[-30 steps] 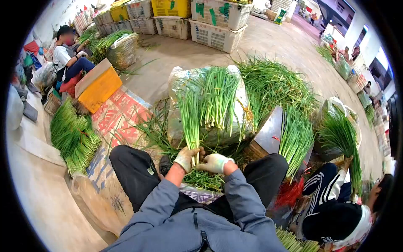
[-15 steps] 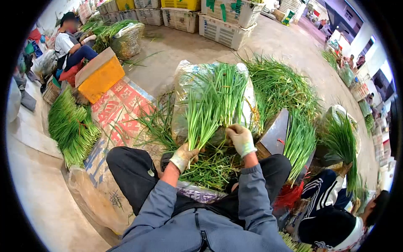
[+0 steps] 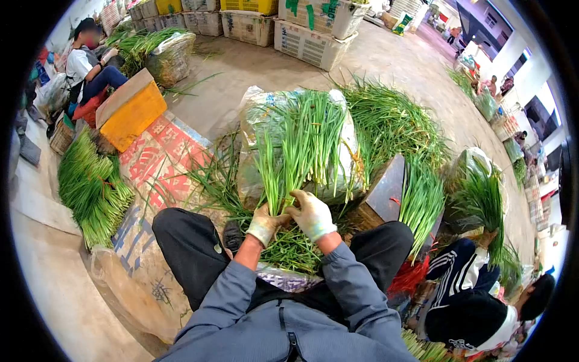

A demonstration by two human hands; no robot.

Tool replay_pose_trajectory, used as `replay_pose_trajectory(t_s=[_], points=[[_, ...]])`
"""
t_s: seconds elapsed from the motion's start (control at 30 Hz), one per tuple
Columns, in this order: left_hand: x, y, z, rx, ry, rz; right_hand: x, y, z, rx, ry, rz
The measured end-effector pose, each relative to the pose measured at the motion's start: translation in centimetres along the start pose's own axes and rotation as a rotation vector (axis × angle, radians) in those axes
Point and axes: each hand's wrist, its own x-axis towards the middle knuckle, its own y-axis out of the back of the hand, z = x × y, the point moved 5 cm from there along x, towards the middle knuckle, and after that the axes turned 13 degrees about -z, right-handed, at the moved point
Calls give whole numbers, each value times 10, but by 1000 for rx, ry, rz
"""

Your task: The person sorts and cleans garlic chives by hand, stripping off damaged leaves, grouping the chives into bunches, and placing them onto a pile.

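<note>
My gloved left hand [image 3: 265, 225] is closed round the pale lower stalks of a small bunch of garlic chives [image 3: 269, 175], whose leaves point away from me. Right beside it, my gloved right hand [image 3: 311, 216] has its thumb and fingers closed on the stalk ends of the same bunch. Just beyond, more loose chives [image 3: 316, 130] lie across a plastic-wrapped bundle [image 3: 250, 123]. Below my hands, between my knees, is a heap of green trimmings [image 3: 292, 250].
A chive pile [image 3: 398, 120] and a dark-topped box [image 3: 383, 187] stand to the right, near a co-worker [image 3: 467, 308]. Tied bunches [image 3: 93, 184] and an orange box [image 3: 132, 117] are at left. Stacked crates [image 3: 313, 45] line the back.
My right hand has moved left and down from the chives on the bundle to the stalk ends at my left hand. The whole view has shifted slightly.
</note>
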Motion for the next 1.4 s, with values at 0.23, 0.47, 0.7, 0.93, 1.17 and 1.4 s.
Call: replay_pose_trajectory(t_s=[0.23,0.47,0.7,0.93,1.17,1.4], points=[[-11,-3,10,185,60,77,24,-16,12,-108,17,-40],[-6,1,3,-10,12,24,20,47,37,242,45,293],[5,-1,-21,-424,180,20,2,12,12,84,251,-20],[1,-1,-20,-429,199,138,-15,-29,-3,137,206,-278],[6,19,-29,-383,149,180,-55,29,-43,982,-39,-583],[8,20,-19,-279,161,124,-67,8,36,1060,-157,-630]])
